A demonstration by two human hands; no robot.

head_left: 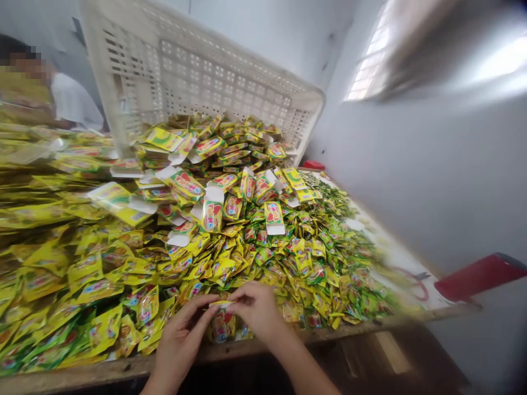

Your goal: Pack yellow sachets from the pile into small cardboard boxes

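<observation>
- Where the counter (88,377) ends toward the person, a narrow brown edge, wood by its look, runs past the hands, with dark space below.
- Just above that edge, the left hand (178,334) and right hand (258,308) meet at a small packet (222,328); the fingers of both pinch its top, thumbs against forefingers.
- Beyond the fingertips, packets (230,260) crowd close, leaving little bare surface in front or to the left.
- Toward the right edge a white strip lies more open, holding a red loop-handled tool (420,289), blurred, near a dark red, rounded object (480,276) that reaches past the edge.
- Beyond that side stands a smooth, pale wall (415,170).
- Glossy, crinkled and flat, the packets are mostly yellow, with greener ones to the right.
- Stiff printed cartons (187,184), sharp-cornered, some with white flaps raised, lie behind them.
- A white plastic crate (234,74), its walls pierced by slots, tilts with its mouth toward the person, cartons inside.
- At far left, a person in white (76,99) is blurred.
</observation>
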